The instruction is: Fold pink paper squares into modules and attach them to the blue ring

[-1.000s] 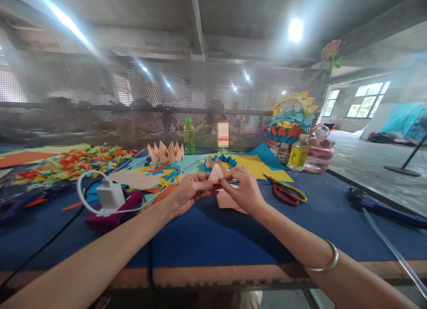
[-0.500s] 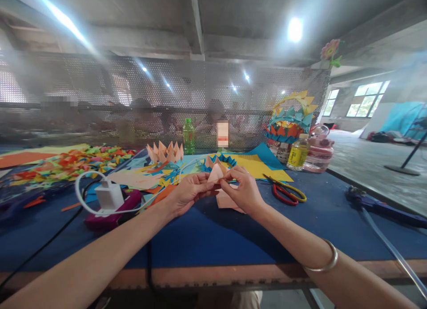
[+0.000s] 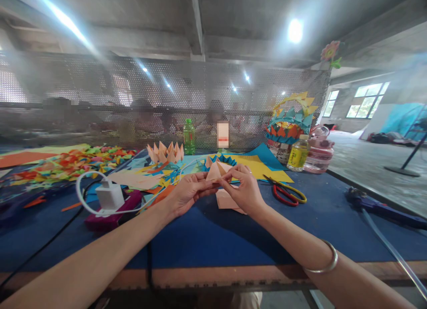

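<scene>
Between my two hands, near the middle of the view, is a small folded piece of peach paper (image 3: 216,172) with a pointed top. My left hand (image 3: 191,192) pinches its left lower edge. On the other side, the thumb and fingers of my right hand (image 3: 243,187) grip the right edge. Flat peach paper pieces (image 3: 227,199) lie on the blue table under and beside my right hand. Just behind the held paper is a blue zigzag paper ring (image 3: 230,159). A peach paper crown (image 3: 165,153) stands farther back on the left.
Scissors (image 3: 286,194) with red and yellow handles lie right of my hands. A purple power strip (image 3: 113,209) with a white plug is at left. Colourful folded pieces (image 3: 83,164), a green bottle (image 3: 189,137), a yellow-labelled bottle (image 3: 298,154) and a glue gun (image 3: 376,206) are around.
The held peach paper has turned and spread wider, showing a broader face and a fold on its right. My hands have barely moved.
</scene>
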Tool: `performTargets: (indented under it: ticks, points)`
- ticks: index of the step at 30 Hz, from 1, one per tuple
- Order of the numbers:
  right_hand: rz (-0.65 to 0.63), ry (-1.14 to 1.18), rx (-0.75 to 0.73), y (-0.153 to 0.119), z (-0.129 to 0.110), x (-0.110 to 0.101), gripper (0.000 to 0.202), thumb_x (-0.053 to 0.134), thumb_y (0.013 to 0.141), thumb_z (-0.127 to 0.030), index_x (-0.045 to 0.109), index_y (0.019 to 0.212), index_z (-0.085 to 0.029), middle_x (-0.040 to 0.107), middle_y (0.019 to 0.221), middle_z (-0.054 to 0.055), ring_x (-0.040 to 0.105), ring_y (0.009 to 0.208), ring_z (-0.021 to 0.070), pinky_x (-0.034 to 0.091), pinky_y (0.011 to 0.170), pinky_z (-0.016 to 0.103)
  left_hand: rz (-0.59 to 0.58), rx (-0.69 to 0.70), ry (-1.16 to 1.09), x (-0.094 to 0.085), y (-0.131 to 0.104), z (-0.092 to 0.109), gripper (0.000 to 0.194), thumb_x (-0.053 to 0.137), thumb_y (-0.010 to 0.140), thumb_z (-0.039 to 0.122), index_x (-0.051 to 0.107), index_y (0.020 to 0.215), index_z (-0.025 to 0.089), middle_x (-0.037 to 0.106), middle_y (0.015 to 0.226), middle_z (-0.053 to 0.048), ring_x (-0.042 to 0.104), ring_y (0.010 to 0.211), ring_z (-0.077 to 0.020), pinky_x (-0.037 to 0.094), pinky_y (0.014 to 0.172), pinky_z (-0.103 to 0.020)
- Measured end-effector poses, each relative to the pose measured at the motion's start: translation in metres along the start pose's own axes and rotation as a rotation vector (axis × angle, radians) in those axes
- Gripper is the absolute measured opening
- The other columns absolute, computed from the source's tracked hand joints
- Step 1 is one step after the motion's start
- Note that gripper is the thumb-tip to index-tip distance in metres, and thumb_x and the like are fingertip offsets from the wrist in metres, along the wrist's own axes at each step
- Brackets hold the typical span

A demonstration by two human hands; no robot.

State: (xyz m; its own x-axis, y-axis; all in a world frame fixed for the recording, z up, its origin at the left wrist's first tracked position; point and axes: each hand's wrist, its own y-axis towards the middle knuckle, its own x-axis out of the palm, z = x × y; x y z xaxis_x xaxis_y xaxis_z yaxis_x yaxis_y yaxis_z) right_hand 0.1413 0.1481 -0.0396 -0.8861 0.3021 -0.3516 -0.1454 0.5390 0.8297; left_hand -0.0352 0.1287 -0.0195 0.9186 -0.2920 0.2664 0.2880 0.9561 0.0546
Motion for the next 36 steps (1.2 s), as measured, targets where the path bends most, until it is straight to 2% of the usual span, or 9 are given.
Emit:
performTargets:
  ticks: [6, 14, 22, 28, 30, 33, 34, 36]
  points:
    - [-0.034, -0.005, 0.044, 0.000, 0.002, 0.000, 0.013, 0.070, 0.082, -0.022, 0.066, 0.070, -0.021, 0.059, 0.075, 0.002, 0.056, 0.079, 0.0198, 0.044, 0.080, 0.039, 0.016, 0.005, 0.013, -0.001, 0.000, 0.001, 0.022, 0.075, 0.074, 0.008, 0.076, 0.095, 0.012, 0.077, 0.097, -0.010, 0.072, 0.087, -0.0185, 0.057, 0.079, -0.022]
    - [-0.025, -0.059, 0.067, 0.000, 0.005, 0.004, 0.017, 0.069, 0.081, -0.023, 0.061, 0.066, -0.021, 0.058, 0.075, 0.002, 0.055, 0.079, 0.0204, 0.044, 0.075, 0.036, 0.029, 0.006, 0.023, 0.001, -0.001, 0.001, 0.020, 0.079, 0.070, 0.011, 0.077, 0.090, 0.012, 0.077, 0.094, -0.009, 0.072, 0.082, -0.0164, 0.057, 0.078, -0.022]
    - [-0.025, -0.090, 0.063, -0.001, 0.005, 0.003, 0.018, 0.071, 0.081, -0.025, 0.061, 0.065, -0.021, 0.058, 0.074, 0.002, 0.054, 0.077, 0.0201, 0.045, 0.076, 0.037, 0.009, 0.024, 0.051, -0.001, -0.001, -0.001, 0.029, 0.085, 0.067, 0.018, 0.076, 0.094, 0.012, 0.077, 0.096, -0.010, 0.072, 0.089, -0.0199, 0.055, 0.078, -0.023]
    - [0.003, -0.038, 0.077, -0.001, 0.003, 0.004, 0.022, 0.071, 0.080, -0.034, 0.059, 0.066, -0.021, 0.057, 0.075, 0.002, 0.056, 0.078, 0.0203, 0.046, 0.077, 0.037, 0.084, 0.023, 0.039, 0.001, 0.000, -0.001, 0.019, 0.083, 0.067, 0.013, 0.077, 0.085, 0.013, 0.078, 0.087, -0.007, 0.072, 0.081, -0.0181, 0.056, 0.076, -0.024]
    - [0.058, -0.010, 0.141, -0.001, 0.003, 0.005, 0.023, 0.072, 0.077, -0.039, 0.058, 0.075, -0.021, 0.058, 0.081, 0.003, 0.056, 0.080, 0.0208, 0.047, 0.076, 0.036, 0.103, 0.020, 0.028, 0.003, -0.001, 0.001, 0.019, 0.082, 0.068, 0.010, 0.077, 0.086, 0.013, 0.078, 0.086, -0.007, 0.073, 0.080, -0.0174, 0.057, 0.073, -0.021]
    - [0.131, 0.081, 0.328, -0.001, 0.007, 0.008, 0.049, 0.078, 0.065, -0.046, 0.054, 0.099, -0.018, 0.060, 0.093, 0.007, 0.055, 0.080, 0.0205, 0.048, 0.072, 0.035, 0.136, 0.000, 0.011, 0.005, -0.002, 0.003, 0.017, 0.078, 0.071, 0.006, 0.076, 0.086, 0.012, 0.078, 0.086, -0.007, 0.073, 0.077, -0.0163, 0.057, 0.068, -0.019]
    - [0.105, 0.135, 0.387, -0.001, 0.008, 0.009, 0.057, 0.078, 0.064, -0.049, 0.053, 0.103, -0.017, 0.061, 0.093, 0.007, 0.056, 0.079, 0.0202, 0.048, 0.071, 0.035, 0.143, -0.008, 0.008, 0.005, -0.002, 0.004, 0.016, 0.076, 0.073, 0.005, 0.076, 0.087, 0.012, 0.078, 0.087, -0.007, 0.073, 0.077, -0.0162, 0.058, 0.067, -0.018]
    - [-0.014, 0.240, 0.448, -0.002, 0.011, 0.011, 0.053, 0.074, 0.067, -0.055, 0.056, 0.099, -0.017, 0.063, 0.086, 0.006, 0.057, 0.075, 0.0190, 0.047, 0.067, 0.032, 0.146, -0.011, 0.004, 0.005, -0.002, 0.004, 0.016, 0.074, 0.075, 0.004, 0.076, 0.088, 0.011, 0.077, 0.088, -0.008, 0.073, 0.077, -0.0165, 0.058, 0.068, -0.019]
